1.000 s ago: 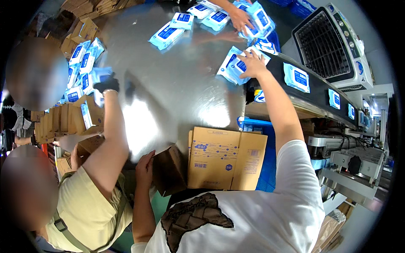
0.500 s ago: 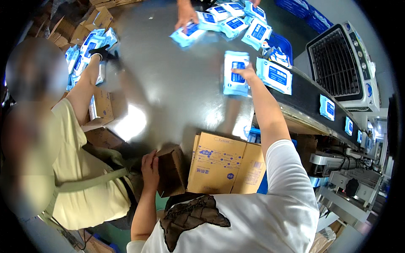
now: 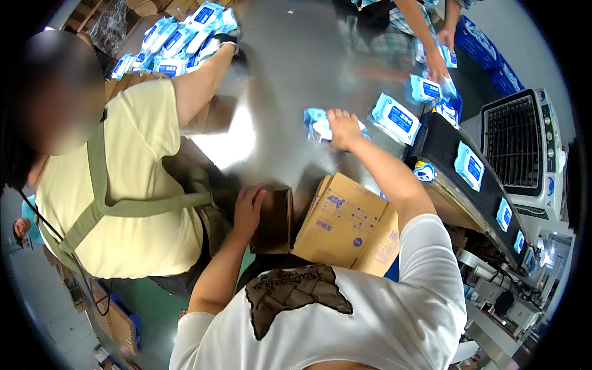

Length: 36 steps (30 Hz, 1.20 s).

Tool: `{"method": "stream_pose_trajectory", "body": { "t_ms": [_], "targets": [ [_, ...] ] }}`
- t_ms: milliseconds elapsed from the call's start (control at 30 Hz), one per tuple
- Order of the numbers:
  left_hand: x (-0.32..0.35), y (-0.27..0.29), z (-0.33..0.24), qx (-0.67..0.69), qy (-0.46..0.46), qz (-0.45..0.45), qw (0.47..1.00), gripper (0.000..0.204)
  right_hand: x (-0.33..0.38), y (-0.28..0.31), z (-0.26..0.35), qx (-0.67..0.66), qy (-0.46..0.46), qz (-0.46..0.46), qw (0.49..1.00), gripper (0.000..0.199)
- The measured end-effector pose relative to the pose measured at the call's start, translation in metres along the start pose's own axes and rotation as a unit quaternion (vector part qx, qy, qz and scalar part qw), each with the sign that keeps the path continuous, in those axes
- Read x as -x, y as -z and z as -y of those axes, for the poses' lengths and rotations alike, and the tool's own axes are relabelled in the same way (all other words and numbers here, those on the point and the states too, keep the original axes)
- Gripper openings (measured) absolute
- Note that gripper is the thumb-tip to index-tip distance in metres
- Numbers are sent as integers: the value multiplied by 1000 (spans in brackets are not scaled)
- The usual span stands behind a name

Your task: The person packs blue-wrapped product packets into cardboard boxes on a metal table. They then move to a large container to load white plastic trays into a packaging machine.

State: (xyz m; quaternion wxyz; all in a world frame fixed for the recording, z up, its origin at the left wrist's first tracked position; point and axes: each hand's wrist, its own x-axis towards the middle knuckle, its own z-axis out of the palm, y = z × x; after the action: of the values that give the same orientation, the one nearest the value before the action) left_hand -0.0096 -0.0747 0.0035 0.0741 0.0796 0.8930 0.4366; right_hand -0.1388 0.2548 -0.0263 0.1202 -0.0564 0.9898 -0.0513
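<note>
Right hand [image 3: 344,128] is out over the middle of the grey metal counter [image 3: 277,92], fingers closed over a soft light-blue and white packet [image 3: 316,123] with its left end sticking out. Motion blur there; can't tell if the packet touches the metal. Left hand [image 3: 248,209] is at the near side, fingers fairly straight and together on the left rim of an open brown cardboard box [image 3: 271,223]; thumb hidden, so can't tell if it pinches the wall. Just right of the box: a stack of flattened tan cartons [image 3: 342,222] with blue print, tilted. Blue-and-white packet with a dark-blue label [image 3: 396,119] lies right of the right hand, at the counter's right edge by the end of the black conveyor belt [image 3: 441,143]. Three similar packets [image 3: 470,166] sit spaced out along the belt. White air cooler with a dark grille [image 3: 518,148] stands beyond it on the right. Far right, a co-worker's bare hands [image 3: 439,66] are down on more packets, near blue crates [image 3: 476,40]. Left, a co-worker in a yellow shirt [image 3: 123,185] has a gloved hand at a heap of the same packets [image 3: 179,40], far left on the counter.
</note>
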Motion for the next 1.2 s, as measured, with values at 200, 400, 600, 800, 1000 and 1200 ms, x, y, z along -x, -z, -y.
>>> {"method": "stream_pose_trajectory", "body": {
  "t_ms": [200,400,600,800,1000,1200],
  "targets": [
    [-8,-7,9,20,-46,-45,998,24,35,69,2,-307,-38,-319,896,108],
    [-23,-11,-2,64,-19,-86,994,27,162,122,148,-802,-40,-205,560,81],
    [-30,-13,24,359,41,-48,931,22,212,65,249,-335,-225,-158,901,119],
    [-38,-6,14,511,166,-16,843,20,208,73,271,-201,-233,-59,950,108],
    [-44,-11,21,540,175,-7,823,18,176,40,297,-161,-320,-80,930,98],
    [-45,-23,37,463,89,-31,882,30,214,-7,303,-111,-179,-192,958,74]
  ]
}}
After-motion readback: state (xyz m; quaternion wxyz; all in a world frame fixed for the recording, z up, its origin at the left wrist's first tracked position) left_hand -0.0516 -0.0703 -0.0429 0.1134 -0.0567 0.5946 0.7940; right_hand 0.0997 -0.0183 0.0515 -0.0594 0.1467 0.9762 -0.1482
